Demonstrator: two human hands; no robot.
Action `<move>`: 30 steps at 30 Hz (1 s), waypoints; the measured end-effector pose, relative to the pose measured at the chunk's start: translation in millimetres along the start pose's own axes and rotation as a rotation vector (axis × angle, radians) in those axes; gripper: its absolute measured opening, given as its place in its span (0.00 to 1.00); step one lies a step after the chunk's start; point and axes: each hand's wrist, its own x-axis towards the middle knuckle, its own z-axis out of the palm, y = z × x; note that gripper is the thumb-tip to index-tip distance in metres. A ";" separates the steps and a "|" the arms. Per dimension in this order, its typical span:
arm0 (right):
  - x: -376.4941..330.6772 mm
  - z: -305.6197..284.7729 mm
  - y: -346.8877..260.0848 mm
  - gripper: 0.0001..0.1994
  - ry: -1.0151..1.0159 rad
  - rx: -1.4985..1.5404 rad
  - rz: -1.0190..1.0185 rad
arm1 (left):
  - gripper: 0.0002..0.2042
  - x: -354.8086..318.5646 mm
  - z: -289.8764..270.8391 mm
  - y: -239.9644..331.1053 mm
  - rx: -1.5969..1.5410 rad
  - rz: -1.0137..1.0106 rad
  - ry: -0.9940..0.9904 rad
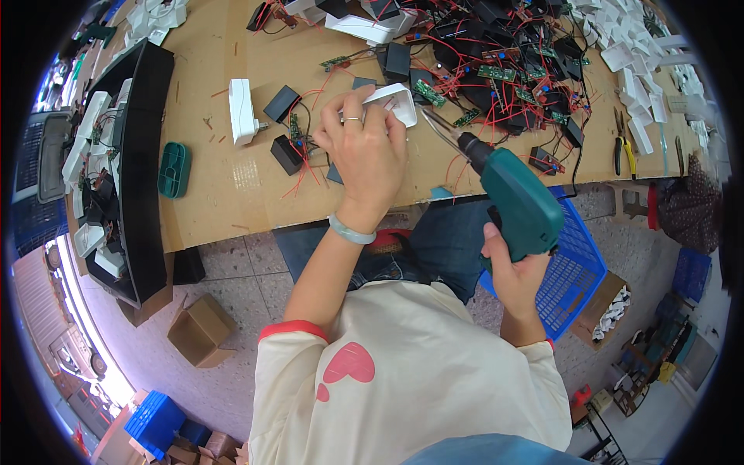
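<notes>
My left hand (364, 147) is closed on a white plastic housing (402, 105), its open side up with a bit of red wire inside. The fingertips hide part of it. My right hand (515, 267) grips a green soldering gun (523, 198) by its handle. Its thin metal tip (440, 128) points toward the housing, a little apart from it. Left of my left hand lie two black blocks (281, 103) with red wires and a small green circuit board (295, 126). Another white housing (242, 112) with a plug stands beyond them.
A tangled heap of black blocks, boards and red wires (504, 74) covers the far right. White housings (635, 85) are piled beyond it, near yellow-handled pliers (626, 155). A black tray (143, 170) and a green compartment dish (174, 169) are at left. Below the table's right side stands a blue crate (577, 267).
</notes>
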 end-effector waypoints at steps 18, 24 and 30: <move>-9.3 -8.7 -5.0 0.15 0.081 0.176 0.097 | 0.06 14.8 -15.0 -10.1 -0.024 -0.030 -0.196; -10.1 -7.1 -9.8 0.14 0.084 0.129 0.060 | 0.07 40.7 -44.2 -29.6 -0.270 -0.148 -0.320; -13.4 -5.3 -9.8 0.12 0.158 0.178 0.105 | 0.06 82.8 -125.6 -106.1 -1.225 -0.500 0.027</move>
